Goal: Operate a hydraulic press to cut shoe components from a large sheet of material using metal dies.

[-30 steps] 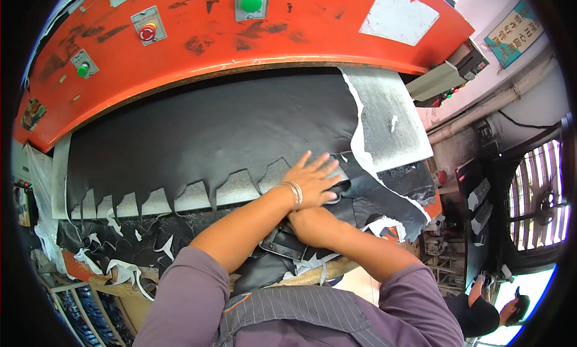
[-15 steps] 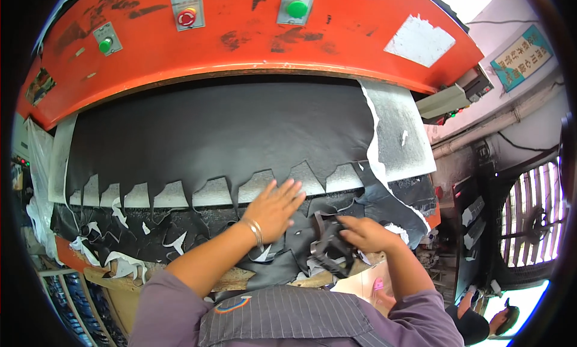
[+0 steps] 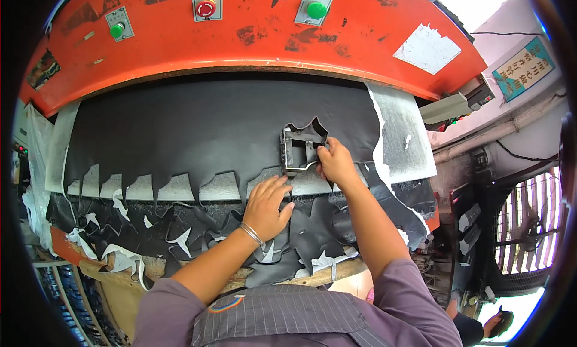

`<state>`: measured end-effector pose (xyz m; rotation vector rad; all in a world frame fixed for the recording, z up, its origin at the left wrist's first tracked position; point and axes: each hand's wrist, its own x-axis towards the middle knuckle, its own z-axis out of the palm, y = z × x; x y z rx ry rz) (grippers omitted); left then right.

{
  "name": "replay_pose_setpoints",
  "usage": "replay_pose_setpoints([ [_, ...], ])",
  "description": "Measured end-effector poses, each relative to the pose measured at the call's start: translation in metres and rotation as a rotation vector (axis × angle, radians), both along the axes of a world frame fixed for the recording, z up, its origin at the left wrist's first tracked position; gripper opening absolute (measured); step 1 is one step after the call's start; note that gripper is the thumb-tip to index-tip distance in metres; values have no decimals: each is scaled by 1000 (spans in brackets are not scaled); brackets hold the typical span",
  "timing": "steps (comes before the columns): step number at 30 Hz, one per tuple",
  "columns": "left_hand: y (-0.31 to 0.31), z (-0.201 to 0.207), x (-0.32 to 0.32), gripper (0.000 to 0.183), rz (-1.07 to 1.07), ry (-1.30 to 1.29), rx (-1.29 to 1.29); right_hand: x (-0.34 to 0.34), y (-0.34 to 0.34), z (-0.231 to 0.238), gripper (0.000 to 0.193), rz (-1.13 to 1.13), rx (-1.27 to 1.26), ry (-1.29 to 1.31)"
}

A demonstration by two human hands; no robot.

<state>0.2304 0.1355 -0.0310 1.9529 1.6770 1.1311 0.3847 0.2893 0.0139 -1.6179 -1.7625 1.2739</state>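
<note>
A wide black sheet, leather-like [image 3: 198, 124], lies across the pale cutting board [image 3: 409, 130], its near edge notched by several cut-outs. My right hand [image 3: 338, 162] grips the right side of a dark metal cutting die [image 3: 286, 150], an open frame with inner crossbars and a curved far edge. The die is over the sheet's near edge; whether it touches the sheet I cannot tell. Just left of it and nearer to me, my left hand [image 3: 267, 205] rests with fingers stretched at the board's front edge, on black scraps [image 3: 315, 227]. A bracelet circles the left wrist.
An orange press beam [image 3: 258, 46] with green buttons and a red stop button [image 3: 205, 9] spans the far side. Black and white offcuts [image 3: 123, 260] hang over the front ledge. A fan [image 3: 532, 227] stands at right, with another person [image 3: 475, 326] at lower right.
My right hand has carried the cutting die up and away from me, from the scraps onto the sheet's near edge. My left hand has shifted slightly toward me.
</note>
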Motion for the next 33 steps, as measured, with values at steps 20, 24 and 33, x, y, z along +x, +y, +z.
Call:
replay_pose_setpoints([
  [20,12,-6,59,43,310,41,-61,36,47,-26,83,641,723,-285],
  [24,14,-10,57,43,329,-1,-57,33,46,-29,79,577,742,-236],
  [33,19,-8,51,46,289,13,-67,28,51,-34,78,516,802,-220],
])
